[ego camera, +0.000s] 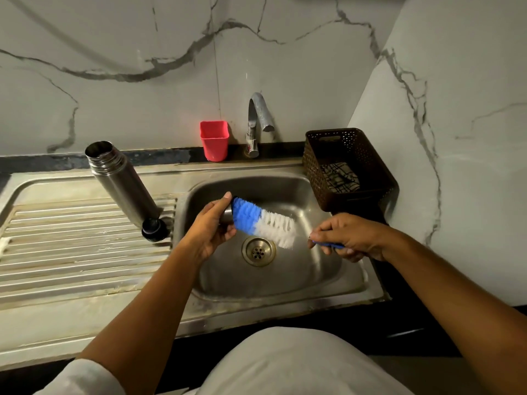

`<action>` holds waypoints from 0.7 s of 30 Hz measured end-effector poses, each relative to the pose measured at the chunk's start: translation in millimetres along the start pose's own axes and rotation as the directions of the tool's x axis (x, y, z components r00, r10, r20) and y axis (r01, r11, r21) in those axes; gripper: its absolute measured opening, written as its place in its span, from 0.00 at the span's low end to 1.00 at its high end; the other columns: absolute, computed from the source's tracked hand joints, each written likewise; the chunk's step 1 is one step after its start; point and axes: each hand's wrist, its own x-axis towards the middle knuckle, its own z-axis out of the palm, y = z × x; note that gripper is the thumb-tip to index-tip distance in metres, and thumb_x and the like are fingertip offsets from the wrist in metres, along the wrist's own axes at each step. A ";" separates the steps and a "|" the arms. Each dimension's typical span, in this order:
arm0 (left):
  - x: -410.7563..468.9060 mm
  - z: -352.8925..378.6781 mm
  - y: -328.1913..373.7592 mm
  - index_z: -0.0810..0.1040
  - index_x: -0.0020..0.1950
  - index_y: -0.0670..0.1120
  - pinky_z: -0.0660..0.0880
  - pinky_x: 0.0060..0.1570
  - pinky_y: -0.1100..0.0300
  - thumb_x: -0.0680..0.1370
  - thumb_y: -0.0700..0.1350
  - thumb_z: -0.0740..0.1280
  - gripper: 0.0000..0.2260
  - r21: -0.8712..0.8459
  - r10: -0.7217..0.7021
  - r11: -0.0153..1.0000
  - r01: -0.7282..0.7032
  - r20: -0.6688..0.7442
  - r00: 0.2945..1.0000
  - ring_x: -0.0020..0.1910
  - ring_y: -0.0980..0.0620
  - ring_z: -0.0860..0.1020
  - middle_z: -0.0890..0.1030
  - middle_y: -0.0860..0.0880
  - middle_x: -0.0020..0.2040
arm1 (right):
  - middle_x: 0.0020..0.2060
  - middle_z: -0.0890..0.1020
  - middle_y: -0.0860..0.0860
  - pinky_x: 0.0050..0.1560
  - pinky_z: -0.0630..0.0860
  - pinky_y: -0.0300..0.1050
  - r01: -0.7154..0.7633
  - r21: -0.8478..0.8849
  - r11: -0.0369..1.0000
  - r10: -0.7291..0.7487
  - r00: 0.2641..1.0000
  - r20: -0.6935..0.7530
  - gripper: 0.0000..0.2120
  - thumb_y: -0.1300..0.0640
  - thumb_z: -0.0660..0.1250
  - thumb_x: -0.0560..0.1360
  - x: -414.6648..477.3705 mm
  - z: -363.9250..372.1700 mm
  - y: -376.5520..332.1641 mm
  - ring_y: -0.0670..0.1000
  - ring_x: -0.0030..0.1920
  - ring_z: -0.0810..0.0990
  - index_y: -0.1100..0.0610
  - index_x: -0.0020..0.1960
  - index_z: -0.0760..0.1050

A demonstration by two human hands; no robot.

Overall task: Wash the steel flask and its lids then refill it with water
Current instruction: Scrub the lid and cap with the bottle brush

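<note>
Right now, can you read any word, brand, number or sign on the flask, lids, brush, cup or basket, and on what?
None can be read in this view.
Steel flask, black lid, steel lid, brush, red cup, brown basket, tap: no print showing.
Drain ring: any stamping is too small to tell.

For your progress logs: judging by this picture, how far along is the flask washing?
Done: the flask stands uncapped on the drainboard, black lid beside it. In hand: left hand holds the steel lid; right hand works the brush into it. Left: rinsing, refilling; the tap is not running.
</note>
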 end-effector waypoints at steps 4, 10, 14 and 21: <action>0.6 4.6 -11.6 0.79 0.57 0.50 0.83 0.45 0.54 0.80 0.54 0.72 0.10 -0.094 -0.011 0.996 0.006 -0.050 0.999 0.46 0.47 0.82 0.82 0.41 0.56 | 0.39 0.84 0.50 0.33 0.74 0.44 0.149 -0.517 0.843 -0.287 0.937 -0.198 0.11 0.49 0.66 0.83 -5.8 6.4 -25.2 0.49 0.31 0.79 0.52 0.52 0.85; 3.2 9.5 -22.4 0.79 0.53 0.46 0.71 0.21 0.67 0.78 0.70 0.64 0.27 -0.140 -0.335 0.939 0.316 -0.149 0.930 0.22 0.55 0.73 0.78 0.46 0.33 | 0.41 0.80 0.46 0.37 0.80 0.48 0.112 -0.985 0.133 -0.721 0.693 -0.018 0.13 0.44 0.62 0.82 -8.7 11.3 -54.2 0.50 0.38 0.81 0.48 0.52 0.83; 6.8 3.9 -18.5 0.82 0.50 0.49 0.64 0.22 0.67 0.74 0.74 0.64 0.28 0.030 -0.207 0.975 0.222 -0.249 0.946 0.22 0.57 0.67 0.81 0.46 0.37 | 0.41 0.85 0.45 0.41 0.79 0.45 0.177 -0.736 0.653 -0.490 0.840 -0.232 0.08 0.47 0.69 0.80 1.6 6.2 -24.8 0.45 0.39 0.83 0.47 0.52 0.85; 9.6 -15.9 -12.0 0.83 0.60 0.47 0.78 0.30 0.62 0.69 0.66 0.77 0.29 -0.084 -0.111 0.991 0.101 -0.129 0.985 0.35 0.52 0.79 0.83 0.45 0.49 | 0.38 0.82 0.56 0.21 0.60 0.35 -0.162 0.139 0.977 0.165 0.986 -0.007 0.11 0.54 0.67 0.83 1.4 -18.5 1.3 0.44 0.23 0.65 0.59 0.56 0.85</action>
